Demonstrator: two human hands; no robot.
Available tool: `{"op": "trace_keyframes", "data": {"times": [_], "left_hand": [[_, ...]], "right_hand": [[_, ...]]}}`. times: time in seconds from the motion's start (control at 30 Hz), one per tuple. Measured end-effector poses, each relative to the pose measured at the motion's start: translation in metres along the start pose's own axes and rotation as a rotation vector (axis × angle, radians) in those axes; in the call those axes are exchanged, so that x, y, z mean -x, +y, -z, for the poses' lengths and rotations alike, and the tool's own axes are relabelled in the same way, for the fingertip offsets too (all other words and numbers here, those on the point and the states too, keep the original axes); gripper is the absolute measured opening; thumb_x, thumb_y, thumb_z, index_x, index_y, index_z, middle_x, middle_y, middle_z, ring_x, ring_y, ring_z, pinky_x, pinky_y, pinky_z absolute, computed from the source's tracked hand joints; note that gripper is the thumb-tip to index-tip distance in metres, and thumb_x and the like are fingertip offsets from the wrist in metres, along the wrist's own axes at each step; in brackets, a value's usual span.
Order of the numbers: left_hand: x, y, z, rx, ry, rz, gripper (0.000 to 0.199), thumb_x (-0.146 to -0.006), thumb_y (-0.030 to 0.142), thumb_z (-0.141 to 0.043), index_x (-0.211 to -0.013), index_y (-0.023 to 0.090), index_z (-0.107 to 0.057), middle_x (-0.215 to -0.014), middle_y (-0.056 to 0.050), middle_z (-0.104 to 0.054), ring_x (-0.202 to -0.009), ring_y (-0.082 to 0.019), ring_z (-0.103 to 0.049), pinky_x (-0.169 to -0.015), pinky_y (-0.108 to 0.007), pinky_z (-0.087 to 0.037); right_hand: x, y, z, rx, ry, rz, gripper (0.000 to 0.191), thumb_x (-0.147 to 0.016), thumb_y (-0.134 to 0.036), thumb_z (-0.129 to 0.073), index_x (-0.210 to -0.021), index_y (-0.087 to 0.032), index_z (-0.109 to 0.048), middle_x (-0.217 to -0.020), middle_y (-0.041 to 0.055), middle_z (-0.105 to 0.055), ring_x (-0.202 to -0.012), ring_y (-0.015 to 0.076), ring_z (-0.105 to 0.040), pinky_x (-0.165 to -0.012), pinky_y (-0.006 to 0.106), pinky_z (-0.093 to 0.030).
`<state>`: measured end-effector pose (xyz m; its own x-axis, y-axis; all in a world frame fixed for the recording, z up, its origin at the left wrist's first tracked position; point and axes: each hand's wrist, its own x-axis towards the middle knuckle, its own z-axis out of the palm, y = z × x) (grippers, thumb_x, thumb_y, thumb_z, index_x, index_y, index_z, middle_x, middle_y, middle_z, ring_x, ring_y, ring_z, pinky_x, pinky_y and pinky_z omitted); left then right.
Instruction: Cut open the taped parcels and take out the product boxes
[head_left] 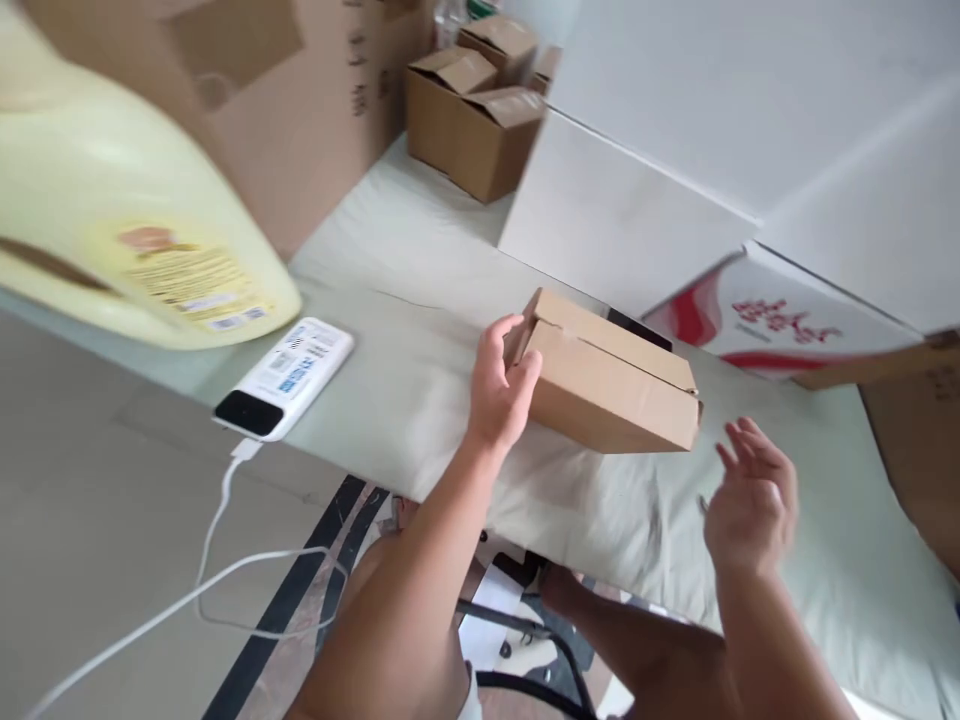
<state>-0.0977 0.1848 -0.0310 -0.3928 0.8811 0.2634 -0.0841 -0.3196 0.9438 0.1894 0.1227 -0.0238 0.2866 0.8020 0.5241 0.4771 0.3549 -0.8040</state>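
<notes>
A closed brown cardboard box (611,385) sits over the cloth-covered table, its long side slanting down to the right. My left hand (502,390) grips the box's left end, thumb on the near face and fingers around the far corner. To the right of the box, apart from it, my right hand (752,495) is held up with its fingers loosely spread. It is slightly blurred and nothing shows in it. Whether the box's underside rests fully on the cloth, I cannot tell.
A yellow jug (135,200) and a white device (289,375) with a white cable (221,510) are at left. Small cartons (476,120) stand at the back. Large white boxes (637,190) and a red-and-white box (787,315) border the table (405,390).
</notes>
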Motion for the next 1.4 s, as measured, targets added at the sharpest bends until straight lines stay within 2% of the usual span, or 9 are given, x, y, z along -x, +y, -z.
{"op": "trace_keyframes", "data": {"times": [0.17, 0.33, 0.47, 0.63, 0.73, 0.87, 1.13, 1.27, 1.4], "left_hand": [[0.007, -0.012, -0.049, 0.131, -0.314, 0.029, 0.059, -0.087, 0.064, -0.067, -0.132, 0.027, -0.059, -0.139, -0.01, -0.064, -0.134, -0.031, -0.058, -0.11, -0.04, -0.047], [0.016, -0.016, -0.076, 0.188, -0.317, 0.066, 0.061, -0.082, 0.071, -0.067, -0.126, 0.027, -0.066, -0.114, -0.005, -0.069, -0.117, -0.026, -0.064, -0.099, -0.034, -0.051], [0.018, -0.009, -0.088, 0.306, -0.293, 0.128, 0.067, -0.066, 0.054, -0.084, -0.127, 0.033, -0.064, -0.115, 0.002, -0.069, -0.116, -0.022, -0.061, -0.099, -0.032, -0.051], [0.02, 0.006, -0.114, 0.33, -0.298, 0.206, 0.057, -0.058, 0.041, -0.076, -0.114, 0.031, -0.07, -0.114, 0.002, -0.072, -0.118, -0.024, -0.059, -0.099, -0.034, -0.052], [0.024, 0.012, -0.126, 0.326, -0.247, 0.193, 0.051, -0.052, 0.033, -0.068, -0.103, 0.029, -0.072, -0.103, 0.003, -0.072, -0.108, -0.022, -0.06, -0.092, -0.032, -0.053], [0.032, 0.018, -0.127, 0.327, -0.212, 0.202, 0.052, -0.043, 0.022, -0.061, -0.094, 0.027, -0.068, -0.091, 0.004, -0.068, -0.096, -0.019, -0.058, -0.085, -0.031, -0.052], [0.051, 0.025, -0.096, 0.22, -0.252, 0.217, 0.061, -0.042, 0.02, -0.064, -0.102, 0.028, -0.069, -0.094, 0.002, -0.063, -0.094, -0.021, -0.054, -0.081, -0.032, -0.049], [0.056, 0.026, -0.086, 0.184, -0.309, 0.214, 0.055, -0.049, 0.029, -0.074, -0.104, 0.028, -0.068, -0.096, -0.001, -0.063, -0.093, -0.023, -0.055, -0.09, -0.036, -0.051], [0.061, 0.027, -0.083, 0.212, -0.372, 0.251, 0.055, -0.049, 0.034, -0.082, -0.102, 0.028, -0.067, -0.094, 0.0, -0.063, -0.082, -0.02, -0.056, -0.093, -0.039, -0.055]], "right_hand": [[0.024, 0.028, 0.011, -0.207, -0.018, -0.154, 0.059, -0.088, -0.059, -0.05, -0.137, -0.028, -0.053, -0.148, 0.0106, -0.056, -0.14, 0.0305, -0.054, -0.118, 0.055, -0.041], [0.019, 0.027, 0.026, -0.217, 0.061, -0.227, 0.066, -0.089, -0.074, -0.04, -0.136, -0.028, -0.045, -0.141, 0.012, -0.058, -0.131, 0.0298, -0.058, -0.109, 0.049, -0.05], [0.02, 0.021, 0.053, -0.228, -0.113, -0.264, 0.057, -0.098, -0.063, -0.033, -0.138, -0.025, -0.047, -0.146, 0.0125, -0.059, -0.134, 0.0268, -0.058, -0.11, 0.046, -0.05], [0.017, 0.023, 0.086, 0.259, -0.206, -0.286, 0.033, -0.098, -0.036, -0.042, -0.118, -0.022, -0.064, -0.138, 0.012, -0.066, -0.132, 0.0278, -0.059, -0.113, 0.047, -0.044], [0.011, 0.036, 0.098, 0.592, -0.194, -0.415, 0.042, -0.093, -0.026, -0.049, -0.132, -0.019, -0.061, -0.155, 0.0145, -0.053, -0.148, 0.035, -0.042, -0.121, 0.058, -0.03], [0.005, 0.052, 0.107, 0.769, -0.263, -0.562, 0.047, -0.095, -0.021, -0.048, -0.14, -0.013, -0.057, -0.161, 0.0186, -0.044, -0.153, 0.0393, -0.032, -0.123, 0.063, -0.021], [0.005, 0.055, 0.109, 0.777, -0.394, -0.474, 0.025, -0.094, -0.027, -0.055, -0.114, -0.018, -0.068, -0.138, 0.0168, -0.061, -0.128, 0.0332, -0.054, -0.106, 0.047, -0.044], [-0.007, 0.058, 0.108, 0.669, -0.239, -0.492, 0.022, -0.094, -0.031, -0.054, -0.109, -0.02, -0.066, -0.109, 0.015, -0.07, -0.099, 0.03, -0.062, -0.087, 0.044, -0.049], [-0.026, 0.025, 0.11, 0.233, 0.215, -0.32, 0.033, -0.097, -0.051, -0.049, -0.115, -0.026, -0.058, -0.094, 0.0057, -0.065, -0.079, 0.0199, -0.058, -0.079, 0.038, -0.048]]}}
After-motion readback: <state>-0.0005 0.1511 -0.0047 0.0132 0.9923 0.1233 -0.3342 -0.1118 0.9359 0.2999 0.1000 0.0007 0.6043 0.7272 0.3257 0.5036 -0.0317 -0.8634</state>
